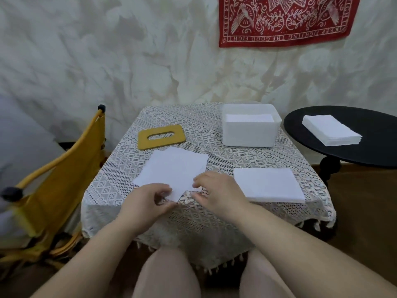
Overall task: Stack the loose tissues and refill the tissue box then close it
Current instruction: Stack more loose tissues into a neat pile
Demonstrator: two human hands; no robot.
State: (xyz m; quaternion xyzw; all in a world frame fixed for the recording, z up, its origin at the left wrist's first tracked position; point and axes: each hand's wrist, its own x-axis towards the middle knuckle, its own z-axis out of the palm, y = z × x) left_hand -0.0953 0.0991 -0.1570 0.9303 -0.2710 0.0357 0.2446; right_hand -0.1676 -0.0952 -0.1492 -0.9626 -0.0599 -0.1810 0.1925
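A few loose white tissues (171,168) lie overlapping and askew in the middle of the lace-covered table (247,160). My left hand (148,201) pinches their near corner between thumb and fingers. My right hand (217,188) pinches the near right edge of the same tissues. A neat stack of tissues (268,183) lies to the right of my hands. The white tissue box (250,131) stands open at the back right with some tissues inside. Its yellow slotted lid (161,136) lies flat at the back left.
A black round side table (365,151) on the right carries another tissue stack (332,130). A yellow folding chair (58,181) stands left of the table. A red bandana (285,18) hangs on the wall behind. My knees sit under the near table edge.
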